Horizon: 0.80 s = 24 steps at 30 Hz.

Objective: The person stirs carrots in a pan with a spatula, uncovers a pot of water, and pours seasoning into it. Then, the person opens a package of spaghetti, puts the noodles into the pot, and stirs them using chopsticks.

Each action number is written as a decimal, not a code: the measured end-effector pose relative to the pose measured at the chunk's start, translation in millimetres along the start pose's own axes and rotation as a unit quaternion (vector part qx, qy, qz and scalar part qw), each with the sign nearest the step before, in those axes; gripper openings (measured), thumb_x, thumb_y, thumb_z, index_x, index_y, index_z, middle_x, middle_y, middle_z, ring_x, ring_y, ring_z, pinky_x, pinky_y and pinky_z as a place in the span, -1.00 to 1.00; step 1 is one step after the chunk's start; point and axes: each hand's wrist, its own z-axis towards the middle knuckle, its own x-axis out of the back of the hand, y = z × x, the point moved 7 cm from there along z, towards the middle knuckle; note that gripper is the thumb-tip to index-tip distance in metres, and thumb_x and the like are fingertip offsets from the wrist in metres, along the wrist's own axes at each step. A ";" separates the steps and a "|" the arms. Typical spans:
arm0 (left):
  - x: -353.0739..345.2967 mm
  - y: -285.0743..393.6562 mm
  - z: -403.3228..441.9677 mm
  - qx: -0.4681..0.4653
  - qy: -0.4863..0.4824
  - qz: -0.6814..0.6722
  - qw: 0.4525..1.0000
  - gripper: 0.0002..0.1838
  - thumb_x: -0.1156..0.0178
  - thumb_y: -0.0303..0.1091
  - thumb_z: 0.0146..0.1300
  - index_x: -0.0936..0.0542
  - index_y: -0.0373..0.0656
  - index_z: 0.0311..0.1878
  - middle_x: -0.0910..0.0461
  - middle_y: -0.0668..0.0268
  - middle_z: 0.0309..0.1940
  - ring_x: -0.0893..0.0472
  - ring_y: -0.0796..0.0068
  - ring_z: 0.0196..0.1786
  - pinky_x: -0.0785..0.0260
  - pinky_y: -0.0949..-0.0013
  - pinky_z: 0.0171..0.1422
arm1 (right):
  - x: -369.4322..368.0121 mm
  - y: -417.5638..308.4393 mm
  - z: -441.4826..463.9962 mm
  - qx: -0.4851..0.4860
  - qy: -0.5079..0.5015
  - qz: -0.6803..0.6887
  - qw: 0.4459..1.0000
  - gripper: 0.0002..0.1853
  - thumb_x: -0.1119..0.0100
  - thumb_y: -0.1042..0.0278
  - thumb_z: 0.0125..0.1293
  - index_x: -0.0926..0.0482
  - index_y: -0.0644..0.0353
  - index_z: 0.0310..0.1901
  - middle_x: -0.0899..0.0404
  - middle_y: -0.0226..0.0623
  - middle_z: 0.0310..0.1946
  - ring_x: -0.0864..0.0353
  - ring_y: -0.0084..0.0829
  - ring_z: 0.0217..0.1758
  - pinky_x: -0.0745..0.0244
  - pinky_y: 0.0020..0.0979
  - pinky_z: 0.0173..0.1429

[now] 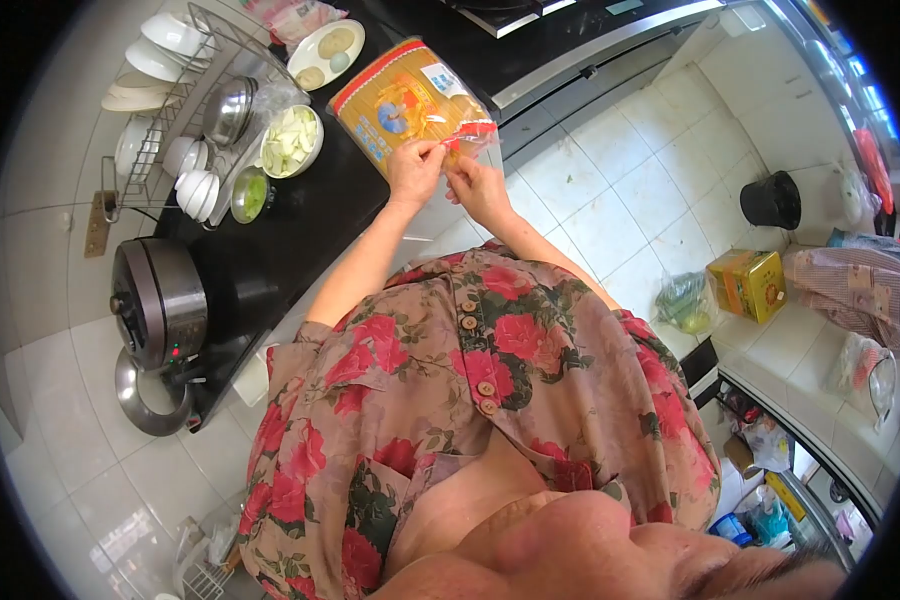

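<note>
A flat yellow packet (385, 105) with red edges and printed pictures, which looks like a pack of dried noodles, lies at the counter's edge. My left hand (415, 172) is closed in a pinch on the clear plastic at its near end. Right beside it, my right hand (478, 190) pinches the same loose plastic near the red seal. The fingertips of the two hands almost touch. Whether the plastic is torn there, I cannot tell.
On the black counter (305, 225) stand a bowl of pale green slices (290, 141), a small metal bowl of chopped greens (251, 194), a plate (327, 54) with roundish items, a dish rack (185, 95) and a cooker (160, 303). A bin (770, 200) stands right.
</note>
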 end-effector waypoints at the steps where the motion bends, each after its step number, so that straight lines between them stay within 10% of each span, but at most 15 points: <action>1: 0.2 2.5 -0.6 0.000 0.001 0.001 1.000 -0.80 -0.25 -0.30 0.09 -0.67 -0.27 -0.42 -0.60 0.11 -0.52 -0.60 0.19 -0.42 -0.42 0.25 -0.28 | 0.6 0.1 -0.6 0.011 -0.001 0.003 1.000 -0.92 -0.10 0.49 0.31 -0.51 0.32 -0.31 -0.59 -0.32 -0.54 -0.63 -0.55 -0.54 -0.54 -0.52 -0.47; 7: 4.6 8.1 1.2 0.076 -0.065 -0.065 0.993 -0.78 -0.26 -0.26 0.11 -0.68 -0.26 -0.39 -0.61 0.13 -0.52 -0.61 0.19 -0.39 -0.43 0.27 -0.26 | -8.5 7.8 -3.4 -0.085 -0.050 0.170 0.980 -0.91 -0.06 0.50 0.35 -0.56 0.30 -0.25 -0.60 -0.31 -0.48 -0.61 -0.52 -0.54 -0.53 -0.53 -0.50; 12: 11.0 84.5 -6.8 -0.165 -0.026 0.312 0.935 -0.66 -0.24 -0.09 0.15 -0.68 -0.23 -0.42 -0.63 0.09 -0.51 -0.65 0.15 -0.41 -0.49 0.25 -0.30 | -17.4 31.1 6.1 -0.075 -0.050 0.232 0.968 -0.86 -0.06 0.52 0.33 -0.60 0.35 -0.20 -0.60 -0.27 -0.46 -0.63 -0.50 -0.49 -0.57 -0.51 -0.45; 15: -8.5 54.1 4.3 -0.085 -0.138 0.422 0.892 -0.60 -0.13 -0.05 0.22 -0.66 -0.22 -0.48 -0.63 0.04 -0.51 -0.65 0.07 -0.39 -0.49 0.12 -0.29 | -15.2 23.4 5.6 -0.049 -0.050 0.236 0.969 -0.86 -0.04 0.52 0.34 -0.60 0.37 -0.23 -0.61 -0.27 -0.45 -0.64 -0.48 -0.47 -0.59 -0.50 -0.43; 24: -11.6 16.4 15.1 -0.064 -0.097 0.328 0.937 -0.57 0.08 -0.18 0.32 -0.65 -0.24 -0.48 -0.62 -0.02 -0.48 -0.63 -0.04 -0.37 -0.48 0.04 -0.23 | -12.9 16.1 9.8 -0.045 -0.017 0.093 0.994 -0.81 -0.15 0.37 0.30 -0.61 0.36 -0.25 -0.65 -0.25 -0.52 -0.71 -0.45 -0.46 -0.60 -0.46 -0.35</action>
